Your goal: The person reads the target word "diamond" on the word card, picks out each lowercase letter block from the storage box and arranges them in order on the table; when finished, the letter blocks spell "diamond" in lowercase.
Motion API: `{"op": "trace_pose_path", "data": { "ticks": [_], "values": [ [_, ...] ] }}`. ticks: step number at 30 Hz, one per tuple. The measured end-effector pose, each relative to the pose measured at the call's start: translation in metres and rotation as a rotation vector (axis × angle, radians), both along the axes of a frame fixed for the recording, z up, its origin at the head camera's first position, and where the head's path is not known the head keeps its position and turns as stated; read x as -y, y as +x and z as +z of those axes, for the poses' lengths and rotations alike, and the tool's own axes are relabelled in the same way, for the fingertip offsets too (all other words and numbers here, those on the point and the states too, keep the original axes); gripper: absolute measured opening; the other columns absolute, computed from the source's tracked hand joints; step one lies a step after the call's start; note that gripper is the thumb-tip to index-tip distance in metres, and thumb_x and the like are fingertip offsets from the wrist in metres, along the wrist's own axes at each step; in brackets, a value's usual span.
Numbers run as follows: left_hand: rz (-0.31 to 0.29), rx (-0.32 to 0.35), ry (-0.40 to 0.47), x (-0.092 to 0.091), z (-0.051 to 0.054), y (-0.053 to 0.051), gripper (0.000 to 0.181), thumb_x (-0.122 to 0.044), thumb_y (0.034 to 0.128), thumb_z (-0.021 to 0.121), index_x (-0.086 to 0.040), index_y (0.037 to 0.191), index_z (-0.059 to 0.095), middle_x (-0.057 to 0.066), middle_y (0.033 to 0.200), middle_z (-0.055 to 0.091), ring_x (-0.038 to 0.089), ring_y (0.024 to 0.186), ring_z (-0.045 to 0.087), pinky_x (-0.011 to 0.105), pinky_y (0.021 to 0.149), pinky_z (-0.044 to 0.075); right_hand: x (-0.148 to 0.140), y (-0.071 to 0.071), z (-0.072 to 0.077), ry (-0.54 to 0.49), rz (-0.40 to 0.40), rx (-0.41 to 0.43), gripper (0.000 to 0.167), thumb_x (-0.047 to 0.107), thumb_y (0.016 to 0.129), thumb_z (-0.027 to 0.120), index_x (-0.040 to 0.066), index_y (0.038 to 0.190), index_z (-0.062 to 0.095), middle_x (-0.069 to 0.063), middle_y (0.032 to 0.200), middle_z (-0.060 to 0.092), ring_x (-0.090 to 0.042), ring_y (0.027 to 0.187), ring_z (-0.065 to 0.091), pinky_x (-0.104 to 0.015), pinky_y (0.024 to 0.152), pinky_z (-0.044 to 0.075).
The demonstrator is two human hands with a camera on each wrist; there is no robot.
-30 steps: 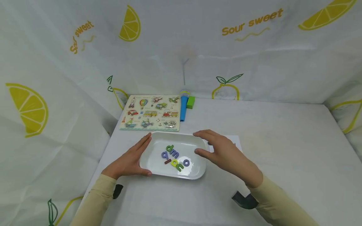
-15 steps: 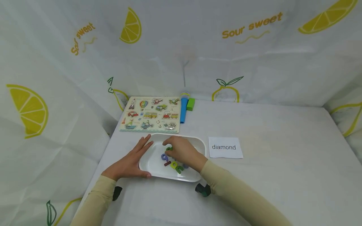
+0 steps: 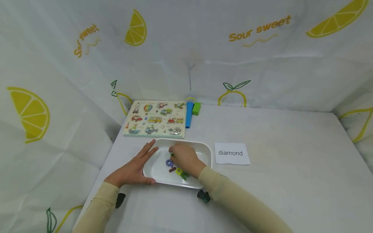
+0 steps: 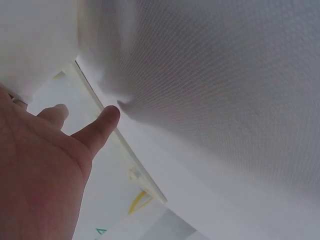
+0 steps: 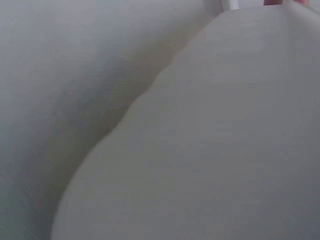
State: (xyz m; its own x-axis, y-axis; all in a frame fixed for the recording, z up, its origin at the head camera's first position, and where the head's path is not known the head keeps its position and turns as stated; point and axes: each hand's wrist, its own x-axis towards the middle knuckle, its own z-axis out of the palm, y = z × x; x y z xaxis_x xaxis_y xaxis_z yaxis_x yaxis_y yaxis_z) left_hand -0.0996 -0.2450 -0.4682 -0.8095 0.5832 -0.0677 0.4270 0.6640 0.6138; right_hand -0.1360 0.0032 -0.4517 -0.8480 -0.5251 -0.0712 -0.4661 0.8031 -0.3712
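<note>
In the head view a white tray [image 3: 157,174] holds small coloured letters: a purple one [image 3: 169,163], a brown one [image 3: 172,169], a yellow one [image 3: 179,171] and a green one [image 3: 185,175]. My left hand [image 3: 132,168] rests at the tray's left end, fingers spread along the rim and thumb by the near edge; the left wrist view shows its palm [image 4: 45,170]. My right hand [image 3: 187,158] is inside the tray, fingertips pinching another green letter [image 3: 172,155], mostly covered. The right wrist view shows mainly the tray's white side [image 5: 200,140].
A card reading "diamond" [image 3: 232,159] lies right of the tray. Behind the tray are a picture puzzle board [image 3: 160,124], a blue toy microphone [image 3: 188,115] and a green block [image 3: 196,108]. Lemon-printed white cloth [image 3: 175,71] hangs behind the table.
My right hand has moved left from the tray's right edge to the letters, and its fingers have closed. The card has come into full view. My left hand has stayed at the tray.
</note>
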Motion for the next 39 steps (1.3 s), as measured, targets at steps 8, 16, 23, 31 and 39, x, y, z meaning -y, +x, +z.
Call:
{"op": "trace_pose_path", "data": {
  "ticks": [8,16,23,31,39],
  "values": [
    [-0.002,0.022,0.021,-0.002,-0.001,0.001,0.12,-0.047,0.0696,0.092,-0.013,0.162,0.023,-0.004,0.17,-0.006,0.032,0.154,0.008,0.058,0.113,0.03,0.003,0.002,-0.006,0.045,0.018,-0.066,0.019,0.017,0.094,0.074,0.014,0.113,0.076,-0.001,0.097,0.074,-0.013,0.078,0.063,-0.027,0.065,0.054],
    [-0.001,0.033,0.028,-0.002,-0.003,0.001,0.12,-0.048,0.0703,0.091,-0.014,0.162,0.023,-0.005,0.17,-0.007,0.03,0.154,0.009,0.058,0.112,0.032,0.004,0.005,-0.01,0.046,0.044,-0.117,0.02,0.015,0.093,0.075,0.016,0.113,0.075,0.0,0.097,0.072,-0.013,0.081,0.064,-0.028,0.062,0.055],
    [-0.01,0.038,0.018,-0.001,-0.005,0.002,0.12,-0.05,0.0711,0.09,-0.016,0.163,0.021,-0.005,0.17,-0.008,0.029,0.154,0.007,0.059,0.112,0.031,0.007,0.008,-0.012,0.044,0.091,-0.082,0.035,0.021,0.087,0.082,0.017,0.12,0.071,-0.001,0.099,0.064,-0.014,0.079,0.063,-0.029,0.065,0.056],
    [-0.003,0.036,0.023,0.0,0.0,0.003,0.12,-0.046,0.07,0.092,-0.013,0.162,0.023,-0.002,0.17,-0.006,0.031,0.154,0.009,0.06,0.112,0.031,0.002,0.004,0.004,-0.129,0.075,0.049,0.022,0.005,0.096,0.069,0.011,0.117,0.07,0.0,0.098,0.068,-0.011,0.082,0.061,-0.027,0.077,0.054],
    [-0.001,0.034,0.013,0.0,0.002,0.0,0.12,-0.049,0.0693,0.092,-0.014,0.162,0.023,-0.004,0.17,-0.007,0.033,0.153,0.011,0.06,0.11,0.033,-0.06,0.008,0.07,-0.413,0.026,0.103,0.022,0.006,0.091,0.076,0.012,0.112,0.072,0.002,0.102,0.072,-0.01,0.09,0.067,-0.025,0.08,0.055]
  ]
}}
